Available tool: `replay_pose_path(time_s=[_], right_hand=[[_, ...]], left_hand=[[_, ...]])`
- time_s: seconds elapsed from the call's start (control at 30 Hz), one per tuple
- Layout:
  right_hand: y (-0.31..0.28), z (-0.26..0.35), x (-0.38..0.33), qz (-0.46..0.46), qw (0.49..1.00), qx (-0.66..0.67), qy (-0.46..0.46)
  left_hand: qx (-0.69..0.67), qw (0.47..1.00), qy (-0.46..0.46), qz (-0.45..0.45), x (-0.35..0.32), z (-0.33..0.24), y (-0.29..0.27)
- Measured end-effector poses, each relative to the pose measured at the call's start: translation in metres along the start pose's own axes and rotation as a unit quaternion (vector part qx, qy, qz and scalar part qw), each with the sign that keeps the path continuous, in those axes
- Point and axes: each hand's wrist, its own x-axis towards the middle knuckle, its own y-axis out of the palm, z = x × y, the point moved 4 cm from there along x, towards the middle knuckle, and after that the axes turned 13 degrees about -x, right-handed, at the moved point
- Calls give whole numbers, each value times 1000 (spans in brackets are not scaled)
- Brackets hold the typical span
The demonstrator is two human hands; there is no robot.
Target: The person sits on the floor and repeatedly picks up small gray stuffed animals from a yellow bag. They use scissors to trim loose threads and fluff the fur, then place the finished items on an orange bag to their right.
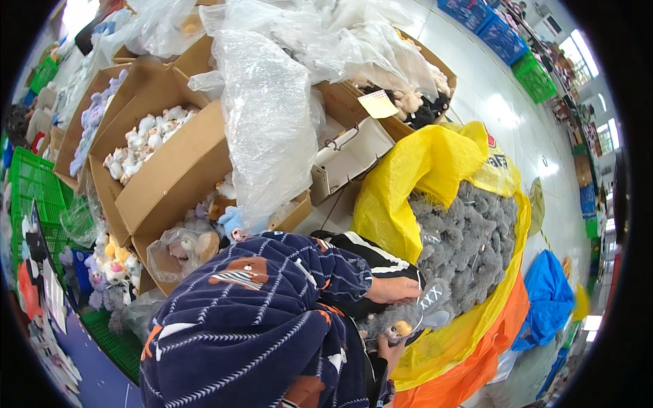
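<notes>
A fluffy grey plush toy (pixel 383 321) with a small pale face and grey ears is between my hands, at the near edge of a big yellow sack (pixel 386 197). My left hand (pixel 394 290) grips the toy from above, its fingertips by an ear with white stitched marks. From below, my right hand (pixel 390 352) holds it near the face, and part of that hand is hidden by the toy and my sleeve. Inside the sack lies a heap of similar grey plush toys (pixel 469 238).
Cardboard boxes (pixel 177 173) with white plush toys (pixel 146 143) stand at the left, under clear plastic sheeting (pixel 265 115). A white metal bin (pixel 350 160) is beyond the sack. Orange sacking (pixel 469 370) and a blue bag (pixel 546 299) lie at the right, green crates (pixel 34 183) far left.
</notes>
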Motion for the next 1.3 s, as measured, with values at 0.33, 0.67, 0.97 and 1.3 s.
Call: replay_pose_path(time_s=[0.33, 0.67, 0.97, 1.3], right_hand=[[-6, 8, 9, 3, 998, 51, -40], [1, 34, 12, -11, 990, -12, -142], [0, 23, 3, -51, 992, 65, -91], [9, 10, 2, 17, 980, 190, -54]], left_hand=[[213, 963, 43, 163, -18, -6, 15], [363, 922, 83, 108, -33, -23, 22], [200, 977, -67, -39, -15, -17, 20], [497, 844, 197, -37, -27, -59, 9]])
